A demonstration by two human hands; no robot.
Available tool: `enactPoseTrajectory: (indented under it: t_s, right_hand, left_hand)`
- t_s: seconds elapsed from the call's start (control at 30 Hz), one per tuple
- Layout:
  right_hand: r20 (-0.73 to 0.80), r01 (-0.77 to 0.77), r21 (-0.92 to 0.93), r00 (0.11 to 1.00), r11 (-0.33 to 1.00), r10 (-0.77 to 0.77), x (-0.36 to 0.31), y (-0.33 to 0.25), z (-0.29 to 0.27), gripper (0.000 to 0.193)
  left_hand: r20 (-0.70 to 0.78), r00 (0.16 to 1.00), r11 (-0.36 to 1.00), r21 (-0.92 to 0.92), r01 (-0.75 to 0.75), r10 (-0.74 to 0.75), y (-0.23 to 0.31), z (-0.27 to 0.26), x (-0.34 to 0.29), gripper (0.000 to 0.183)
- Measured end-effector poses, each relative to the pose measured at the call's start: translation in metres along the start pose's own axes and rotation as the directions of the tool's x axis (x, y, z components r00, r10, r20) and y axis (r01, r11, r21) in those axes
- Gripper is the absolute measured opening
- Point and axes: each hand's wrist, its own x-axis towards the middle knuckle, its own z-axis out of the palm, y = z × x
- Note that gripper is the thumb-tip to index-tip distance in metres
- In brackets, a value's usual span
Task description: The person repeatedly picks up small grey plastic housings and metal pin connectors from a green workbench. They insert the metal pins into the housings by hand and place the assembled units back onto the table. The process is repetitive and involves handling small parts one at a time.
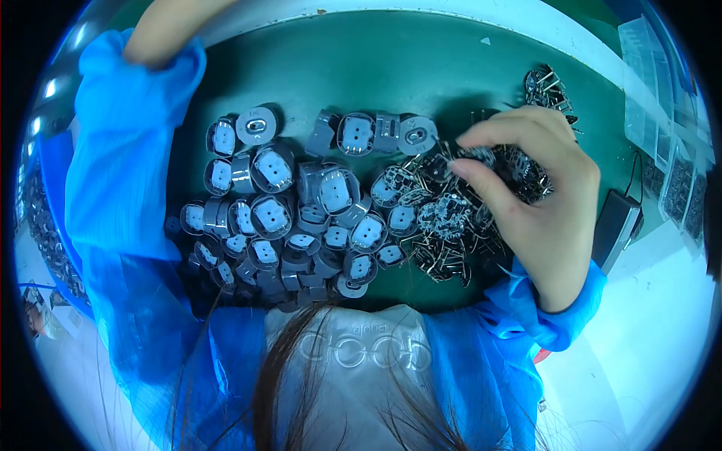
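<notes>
My right hand [538, 177] is over the right part of the green mat, its thumb and forefinger closed on the edge of a small dark part with thin metal pins [447, 152]. It looks like one of the round circuit boards [444, 216] heaped under and beside the hand, though the fingers hide much of it. Left of that heap lie many grey plastic housings [336, 189] with pale, holed inner faces, some on their sides. My left forearm [169, 34] reaches out past the top left edge, so the hand itself is out of sight.
The green work mat [361, 60] has a white rim at the back. More circuit boards [547, 89] lie at its far right. A black box with a cable [618, 225] and clear plastic bins [654, 98] stand to the right. A blue bin [56, 180] of small parts is at the left.
</notes>
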Motion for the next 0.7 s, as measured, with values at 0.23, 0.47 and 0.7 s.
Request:
enactPoseTrajectory:
  t_s: [0.23,0.47,0.7]
  right_hand:
    - [-0.034,-0.180,0.521,0.972,0.835,0.231,0.001,-0.011,-0.009,0.019]
    - [0.048,-0.194,0.703,0.973,0.684,0.226,-0.001,-0.005,-0.009,0.023]
    - [-0.046,-0.098,0.719,0.981,0.688,0.189,-0.004,0.000,-0.004,0.034]
  left_hand:
    - [0.389,0.883,0.673,-0.729,0.120,0.263,0.090,-0.031,-0.020,0.029]
    - [0.468,0.863,0.659,-0.712,0.240,0.191,0.096,-0.036,-0.016,0.022]
    - [0.650,0.684,0.618,-0.697,0.364,0.330,0.076,-0.044,0.006,0.033]
